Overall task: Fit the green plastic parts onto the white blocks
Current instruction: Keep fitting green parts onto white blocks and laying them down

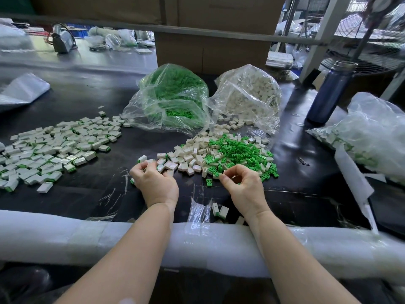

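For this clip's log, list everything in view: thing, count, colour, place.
Loose green parts: many, green, pile centre-right.
Loose white blocks: many, white, pile centre.
Assembled blocks: many, white with green, spread left.
Bag of green parts: one, clear, centre back.
Bag of white blocks: one, clear, beside it on the right.
Bag of assembled blocks: one, clear, far right.
Bottle: one, dark blue, back right.
Cardboard box: one, brown, behind bags.
Table: one, black.
Foam edge padding: white, near edge.
Left hand: fingers curled at the white blocks.
Right hand: pinching at the green parts.
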Demonstrator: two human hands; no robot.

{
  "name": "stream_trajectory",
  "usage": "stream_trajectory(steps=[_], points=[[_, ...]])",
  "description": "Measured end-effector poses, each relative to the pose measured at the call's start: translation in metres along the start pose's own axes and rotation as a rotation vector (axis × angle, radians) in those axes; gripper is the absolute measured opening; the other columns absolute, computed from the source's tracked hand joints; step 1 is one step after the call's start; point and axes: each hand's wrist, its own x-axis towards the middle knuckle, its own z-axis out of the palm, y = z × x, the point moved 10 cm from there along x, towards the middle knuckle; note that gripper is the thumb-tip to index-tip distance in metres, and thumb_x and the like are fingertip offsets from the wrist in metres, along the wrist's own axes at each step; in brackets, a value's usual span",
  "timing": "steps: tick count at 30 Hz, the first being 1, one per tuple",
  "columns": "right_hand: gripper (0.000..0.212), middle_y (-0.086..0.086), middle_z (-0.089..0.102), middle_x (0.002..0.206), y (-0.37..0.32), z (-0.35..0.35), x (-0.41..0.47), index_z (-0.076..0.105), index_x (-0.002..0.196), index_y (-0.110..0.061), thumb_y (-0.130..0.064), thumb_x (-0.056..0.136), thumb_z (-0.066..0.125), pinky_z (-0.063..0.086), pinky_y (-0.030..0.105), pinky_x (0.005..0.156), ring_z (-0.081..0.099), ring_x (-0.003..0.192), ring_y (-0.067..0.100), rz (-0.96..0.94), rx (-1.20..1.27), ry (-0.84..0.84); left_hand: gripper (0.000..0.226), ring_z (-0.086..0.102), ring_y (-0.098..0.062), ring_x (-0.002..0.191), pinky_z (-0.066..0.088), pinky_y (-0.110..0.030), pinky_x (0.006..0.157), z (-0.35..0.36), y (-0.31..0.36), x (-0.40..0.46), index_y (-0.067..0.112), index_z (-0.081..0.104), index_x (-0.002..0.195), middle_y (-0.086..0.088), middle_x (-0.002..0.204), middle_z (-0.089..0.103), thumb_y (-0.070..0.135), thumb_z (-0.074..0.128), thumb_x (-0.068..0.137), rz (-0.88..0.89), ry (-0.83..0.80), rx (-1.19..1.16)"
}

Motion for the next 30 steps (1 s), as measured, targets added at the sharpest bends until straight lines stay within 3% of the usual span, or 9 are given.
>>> stream_trajectory(steps=[5, 10, 12, 15, 19, 26, 30], points=[[0.019, -0.008, 0.053, 0.065, 0.002, 0.0, 0.0, 0.058, 0.069, -0.022, -0.016, 0.083, 0.069, 0.035, 0.015, 0.057, 0.045, 0.059, 0.004, -0.008, -0.04, 0.003, 0.034, 0.026, -0.036, 0.129, 0.022, -0.025, 0.104, 0.007, 0.001, -0.003, -0.008, 0.054, 0.121, -0.02, 0.14, 0.028, 0.001, 0.051, 0.088, 0.011, -0.048, 0.138], [0.014, -0.006, 0.056, 0.074, -0.003, 0.004, -0.001, 0.061, 0.074, -0.02, -0.013, 0.084, 0.068, 0.037, 0.019, 0.064, 0.047, 0.066, 0.007, -0.061, -0.139, -0.027, 0.032, 0.024, -0.034, 0.131, 0.02, -0.023, 0.104, 0.009, 0.003, -0.004, -0.005, 0.058, 0.119, -0.018, 0.141, 0.027, -0.001, 0.049, 0.088, 0.049, -0.044, 0.169], [0.007, -0.006, 0.057, 0.085, -0.005, 0.009, -0.002, 0.066, 0.085, -0.017, -0.011, 0.086, 0.064, 0.041, 0.019, 0.072, 0.051, 0.076, 0.008, -0.087, -0.192, -0.066, 0.028, 0.025, -0.034, 0.128, 0.016, -0.02, 0.101, 0.012, 0.004, -0.004, -0.003, 0.062, 0.115, -0.017, 0.138, 0.03, 0.002, 0.051, 0.089, 0.076, -0.059, 0.2], [0.019, -0.008, 0.056, 0.098, -0.006, 0.018, -0.004, 0.068, 0.107, -0.017, -0.013, 0.091, 0.059, 0.045, 0.023, 0.084, 0.053, 0.089, 0.01, -0.096, -0.252, -0.13, 0.024, 0.025, -0.033, 0.126, 0.014, -0.018, 0.099, 0.017, 0.003, -0.004, 0.001, 0.065, 0.11, -0.014, 0.135, 0.036, 0.009, 0.051, 0.092, 0.096, -0.11, 0.257], [0.029, -0.011, 0.049, 0.102, -0.008, 0.027, -0.005, 0.063, 0.121, -0.023, -0.024, 0.093, 0.056, 0.047, 0.03, 0.087, 0.053, 0.095, 0.012, -0.107, -0.371, -0.206, 0.024, 0.027, -0.03, 0.124, 0.022, -0.03, 0.107, 0.021, 0.008, -0.008, 0.011, 0.067, 0.11, -0.009, 0.13, 0.041, 0.02, 0.057, 0.091, 0.132, -0.151, 0.342], [0.019, -0.011, 0.044, 0.099, -0.008, 0.028, -0.006, 0.069, 0.105, -0.021, -0.026, 0.089, 0.063, 0.046, 0.028, 0.083, 0.051, 0.093, 0.012, -0.105, -0.433, -0.203, 0.023, 0.027, -0.026, 0.124, 0.023, -0.039, 0.105, 0.02, 0.01, -0.012, 0.025, 0.066, 0.109, -0.001, 0.129, 0.042, 0.031, 0.059, 0.088, 0.142, -0.151, 0.458], [0.01, -0.009, 0.048, 0.097, -0.008, 0.026, -0.006, 0.068, 0.092, -0.018, -0.025, 0.085, 0.067, 0.047, 0.03, 0.081, 0.051, 0.087, 0.013, -0.098, -0.427, -0.187, 0.014, 0.034, -0.025, 0.115, 0.028, -0.039, 0.094, 0.02, 0.015, -0.014, 0.028, 0.064, 0.1, 0.001, 0.118, 0.051, 0.029, 0.061, 0.086, 0.183, -0.14, 0.467]])
